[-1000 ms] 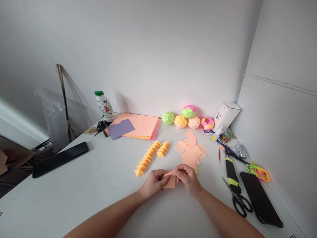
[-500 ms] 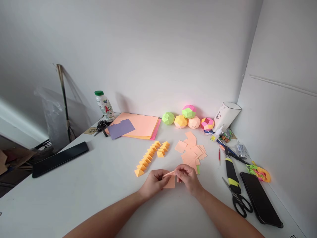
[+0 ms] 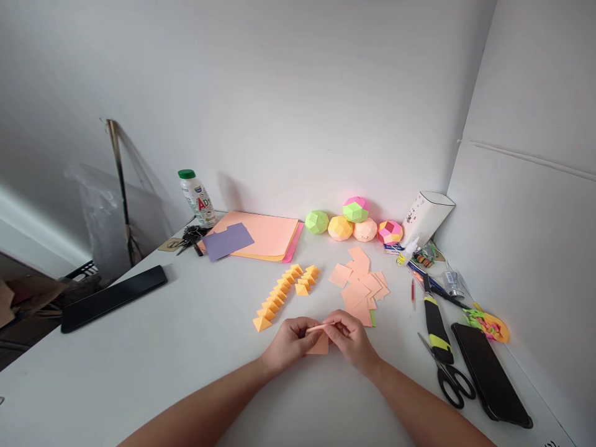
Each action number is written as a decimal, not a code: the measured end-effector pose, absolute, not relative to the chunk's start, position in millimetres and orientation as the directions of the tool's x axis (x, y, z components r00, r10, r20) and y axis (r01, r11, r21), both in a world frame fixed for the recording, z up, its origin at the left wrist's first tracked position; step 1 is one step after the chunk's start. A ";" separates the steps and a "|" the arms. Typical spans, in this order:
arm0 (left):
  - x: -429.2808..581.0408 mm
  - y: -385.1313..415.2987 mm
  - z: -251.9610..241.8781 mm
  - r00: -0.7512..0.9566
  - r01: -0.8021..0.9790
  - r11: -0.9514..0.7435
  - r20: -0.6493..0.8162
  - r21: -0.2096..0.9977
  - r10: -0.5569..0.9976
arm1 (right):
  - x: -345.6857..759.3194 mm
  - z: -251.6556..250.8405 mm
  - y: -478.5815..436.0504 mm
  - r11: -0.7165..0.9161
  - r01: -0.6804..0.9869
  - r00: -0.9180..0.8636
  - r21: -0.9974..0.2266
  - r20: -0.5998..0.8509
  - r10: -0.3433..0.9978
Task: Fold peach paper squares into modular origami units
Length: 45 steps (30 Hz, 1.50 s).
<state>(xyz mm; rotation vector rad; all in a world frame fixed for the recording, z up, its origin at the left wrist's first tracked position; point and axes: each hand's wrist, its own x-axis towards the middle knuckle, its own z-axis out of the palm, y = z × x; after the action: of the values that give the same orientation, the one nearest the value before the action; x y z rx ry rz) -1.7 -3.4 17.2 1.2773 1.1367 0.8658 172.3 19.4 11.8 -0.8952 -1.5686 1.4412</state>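
My left hand [image 3: 289, 343] and my right hand [image 3: 350, 338] pinch a small peach paper square [image 3: 320, 343] between them just above the white table [image 3: 162, 347]. Its upper edge is folded over under my fingertips. Behind my hands lies a loose heap of peach paper squares [image 3: 361, 282]. To the left of the heap, a curved row of several folded orange paper units [image 3: 282, 295] stands on the table.
Paper polyhedron balls [image 3: 354, 222] line the back wall beside a white cup [image 3: 426, 217]. Coloured paper sheets [image 3: 261, 236], a bottle [image 3: 195, 197] and keys [image 3: 189, 239] lie back left. A utility knife [image 3: 435, 320], scissors [image 3: 449, 375] and a phone [image 3: 488, 372] sit right; a dark tablet [image 3: 112, 297] left.
My right-hand fingers have slid slightly left along the folded edge of the paper square. Everything else on the table is as it was.
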 end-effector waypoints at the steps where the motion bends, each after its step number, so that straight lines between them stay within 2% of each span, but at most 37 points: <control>1: -1.1 -3.6 18.7 0.249 0.100 0.132 -0.153 0.986 0.956 | 172.0 11.2 19.5 0.097 -0.013 -0.413 -0.995 0.094 0.906; 6: 0.3 -3.7 21.2 0.222 0.038 0.178 -0.182 0.983 0.958 | 172.7 10.8 19.5 0.023 0.015 -0.354 -1.000 0.017 0.935; 13: -1.3 -2.4 19.9 0.242 0.027 0.182 -0.183 0.983 0.953 | 170.2 6.6 19.8 0.054 0.010 -0.383 -0.998 0.046 0.923; 27: -0.6 -0.3 17.7 0.260 -0.162 0.215 -0.168 0.963 0.951 | 172.7 4.7 20.1 0.002 0.017 -0.380 -1.000 -0.004 0.925; 45: -0.2 -0.5 18.9 0.248 -0.138 0.199 -0.161 0.970 0.955 | 173.8 11.7 20.9 0.005 0.033 -0.413 -0.999 -0.010 0.911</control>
<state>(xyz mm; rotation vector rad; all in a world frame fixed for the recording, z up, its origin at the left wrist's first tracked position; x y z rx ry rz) -0.2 -0.5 18.9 1.0634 1.0017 0.9774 173.8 20.9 11.7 -1.0038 -1.5417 1.5020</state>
